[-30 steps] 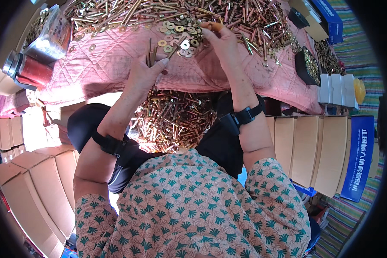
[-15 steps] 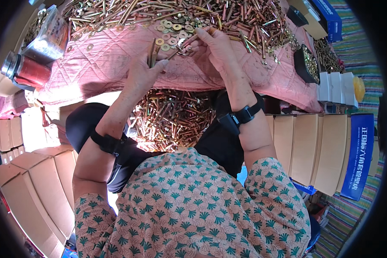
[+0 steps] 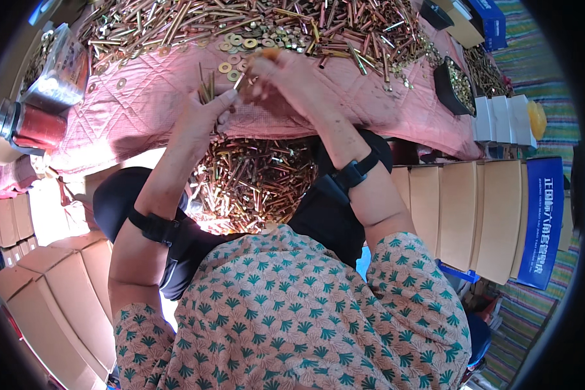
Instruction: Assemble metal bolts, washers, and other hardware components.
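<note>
My left hand holds a small bunch of brass bolts upright over the pink quilted cloth. My right hand is close beside it, fingers pinched on a single bolt whose tip meets the left fingers. Just beyond the hands lie loose brass washers and a large heap of bolts. Below the table edge, between my arms, a second pile of bolts fills my lap.
A red-and-metal canister and a clear bag lie at the left. A black tray of small brass parts and white boxes sit at the right. Cardboard cartons stand on both sides of me.
My right hand drew back from the washers toward my left hand, bringing a bolt with it. My left hand stayed put with its bunch.
</note>
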`<move>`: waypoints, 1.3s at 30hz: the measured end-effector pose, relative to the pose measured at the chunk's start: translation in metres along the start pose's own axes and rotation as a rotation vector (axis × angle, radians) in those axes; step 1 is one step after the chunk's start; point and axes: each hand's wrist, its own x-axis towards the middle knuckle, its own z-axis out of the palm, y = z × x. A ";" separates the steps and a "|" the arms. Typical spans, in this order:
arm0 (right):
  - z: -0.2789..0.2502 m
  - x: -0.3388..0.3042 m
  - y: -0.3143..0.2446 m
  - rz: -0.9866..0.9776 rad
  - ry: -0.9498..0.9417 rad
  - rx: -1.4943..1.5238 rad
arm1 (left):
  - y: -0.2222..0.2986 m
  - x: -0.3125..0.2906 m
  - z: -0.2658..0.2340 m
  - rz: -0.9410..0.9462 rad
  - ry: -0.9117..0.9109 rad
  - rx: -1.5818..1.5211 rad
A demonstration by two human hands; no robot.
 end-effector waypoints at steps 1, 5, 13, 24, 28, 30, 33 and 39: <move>-0.009 0.000 -0.007 -0.049 0.162 -0.060 | 0.001 0.001 -0.001 -0.001 -0.002 -0.003; -0.060 0.000 -0.011 -0.289 0.504 -0.777 | 0.007 0.003 -0.004 0.030 -0.005 -0.154; -0.064 0.007 0.011 -0.381 0.510 -1.324 | 0.005 0.003 0.002 -0.003 0.013 -0.163; -0.061 0.004 0.000 -0.227 0.451 -0.646 | 0.001 -0.003 0.005 -0.032 -0.057 -0.134; -0.036 0.001 -0.006 -0.146 0.176 -0.059 | 0.001 -0.004 0.004 -0.053 -0.065 -0.083; -0.031 0.000 -0.010 -0.167 0.110 -0.017 | 0.003 -0.005 0.005 -0.071 -0.086 -0.062; -0.033 -0.001 -0.013 -0.139 0.114 -0.023 | 0.008 -0.005 0.012 -0.044 -0.102 -0.025; -0.034 -0.003 -0.021 -0.225 0.045 -0.121 | 0.007 -0.006 0.001 -0.103 -0.142 -0.013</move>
